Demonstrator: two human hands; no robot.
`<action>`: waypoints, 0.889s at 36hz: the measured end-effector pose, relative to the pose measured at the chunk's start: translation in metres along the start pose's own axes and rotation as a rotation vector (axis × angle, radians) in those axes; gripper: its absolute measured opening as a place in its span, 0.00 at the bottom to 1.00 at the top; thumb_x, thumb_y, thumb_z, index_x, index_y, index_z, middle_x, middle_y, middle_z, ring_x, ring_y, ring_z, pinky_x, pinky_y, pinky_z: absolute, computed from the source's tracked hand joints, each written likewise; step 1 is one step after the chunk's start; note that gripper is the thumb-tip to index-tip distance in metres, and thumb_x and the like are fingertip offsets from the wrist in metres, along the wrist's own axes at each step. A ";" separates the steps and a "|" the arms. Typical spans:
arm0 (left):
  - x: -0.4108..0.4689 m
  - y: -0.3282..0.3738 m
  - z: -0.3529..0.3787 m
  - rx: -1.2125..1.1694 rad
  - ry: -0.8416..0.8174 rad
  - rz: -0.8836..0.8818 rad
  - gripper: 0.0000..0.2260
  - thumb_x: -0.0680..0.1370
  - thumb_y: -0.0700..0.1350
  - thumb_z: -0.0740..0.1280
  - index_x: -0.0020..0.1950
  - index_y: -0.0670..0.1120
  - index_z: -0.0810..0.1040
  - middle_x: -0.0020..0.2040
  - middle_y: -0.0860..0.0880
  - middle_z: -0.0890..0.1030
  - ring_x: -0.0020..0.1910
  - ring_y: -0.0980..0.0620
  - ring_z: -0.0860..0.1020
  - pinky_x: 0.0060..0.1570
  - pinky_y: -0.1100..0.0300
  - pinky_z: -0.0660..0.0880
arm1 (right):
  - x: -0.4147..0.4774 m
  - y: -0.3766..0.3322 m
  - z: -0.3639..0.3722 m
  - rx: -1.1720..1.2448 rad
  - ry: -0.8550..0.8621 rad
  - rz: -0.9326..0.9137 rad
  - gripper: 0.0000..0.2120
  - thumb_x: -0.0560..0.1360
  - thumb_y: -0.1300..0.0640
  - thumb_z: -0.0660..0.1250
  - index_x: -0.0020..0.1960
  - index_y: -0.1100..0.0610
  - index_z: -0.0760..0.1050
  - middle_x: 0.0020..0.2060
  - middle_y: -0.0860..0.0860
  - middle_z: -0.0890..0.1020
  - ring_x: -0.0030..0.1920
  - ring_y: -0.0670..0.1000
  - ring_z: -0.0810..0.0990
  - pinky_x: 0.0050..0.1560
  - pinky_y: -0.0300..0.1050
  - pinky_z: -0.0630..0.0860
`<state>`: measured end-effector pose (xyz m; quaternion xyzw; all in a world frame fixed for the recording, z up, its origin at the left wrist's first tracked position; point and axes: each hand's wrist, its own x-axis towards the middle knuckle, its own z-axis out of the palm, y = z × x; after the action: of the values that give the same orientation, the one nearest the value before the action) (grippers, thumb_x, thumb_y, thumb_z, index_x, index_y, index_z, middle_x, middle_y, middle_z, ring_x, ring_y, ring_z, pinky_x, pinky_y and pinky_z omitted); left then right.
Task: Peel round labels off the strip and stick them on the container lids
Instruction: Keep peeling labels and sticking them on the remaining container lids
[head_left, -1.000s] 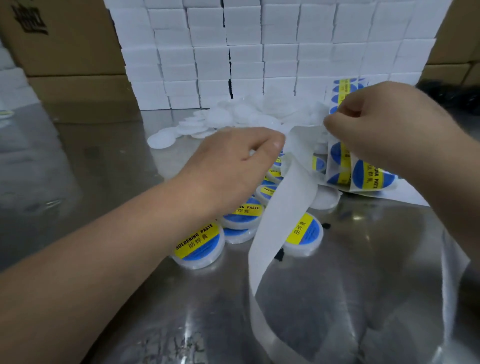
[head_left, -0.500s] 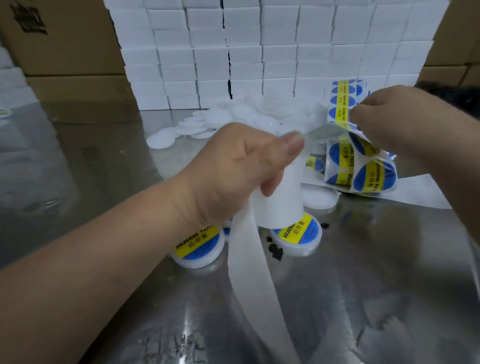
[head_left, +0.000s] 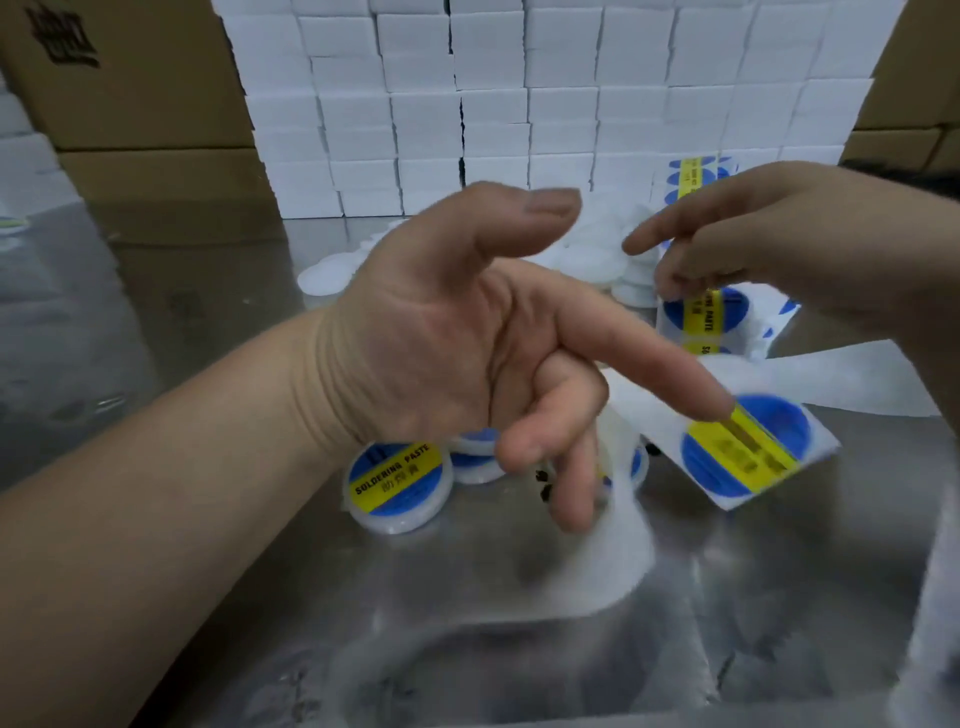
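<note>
Your left hand (head_left: 457, 332) is spread wide: thumb up, index straight with its tip touching a label (head_left: 748, 457) at the near end of the strip (head_left: 701, 317), the other fingers loosely curled. Your right hand (head_left: 774, 244) pinches the strip higher up, index pointing left. Labelled lids (head_left: 395, 483) sit on the tabletop (head_left: 519, 649) under your left hand.

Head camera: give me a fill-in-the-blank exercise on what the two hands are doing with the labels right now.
The round label sticks to the tip of the left hand's ___ finger.
The right hand pinches the label strip, whose labels are blue and ___.
The lid of the labelled container reads SOLDERING ___.
Missing words: index; yellow; PASTE.
</note>
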<state>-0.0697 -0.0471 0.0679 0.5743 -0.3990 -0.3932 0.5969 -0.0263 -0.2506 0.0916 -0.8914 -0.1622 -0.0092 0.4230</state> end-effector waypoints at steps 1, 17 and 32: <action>-0.001 0.000 0.000 0.001 -0.001 -0.002 0.30 0.69 0.57 0.59 0.52 0.29 0.74 0.27 0.47 0.78 0.32 0.45 0.79 0.43 0.54 0.73 | -0.001 0.000 0.000 0.025 -0.033 -0.008 0.12 0.72 0.65 0.63 0.44 0.51 0.80 0.33 0.49 0.84 0.39 0.46 0.81 0.50 0.40 0.75; 0.028 -0.028 0.006 0.786 0.773 -0.065 0.22 0.67 0.51 0.73 0.52 0.71 0.67 0.41 0.62 0.78 0.38 0.63 0.75 0.44 0.67 0.72 | 0.001 0.003 0.013 -0.002 -0.117 -0.037 0.10 0.72 0.60 0.60 0.41 0.54 0.80 0.30 0.51 0.83 0.32 0.48 0.76 0.40 0.44 0.73; 0.027 -0.028 0.016 1.361 0.765 0.131 0.07 0.72 0.48 0.68 0.48 0.54 0.83 0.40 0.56 0.71 0.45 0.59 0.69 0.45 0.67 0.63 | 0.000 0.004 0.024 0.037 -0.104 -0.020 0.09 0.75 0.51 0.61 0.44 0.52 0.78 0.27 0.47 0.81 0.27 0.44 0.76 0.38 0.42 0.73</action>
<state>-0.0751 -0.0788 0.0408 0.8848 -0.3519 0.1991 0.2317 -0.0284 -0.2348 0.0734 -0.8810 -0.1933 0.0360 0.4302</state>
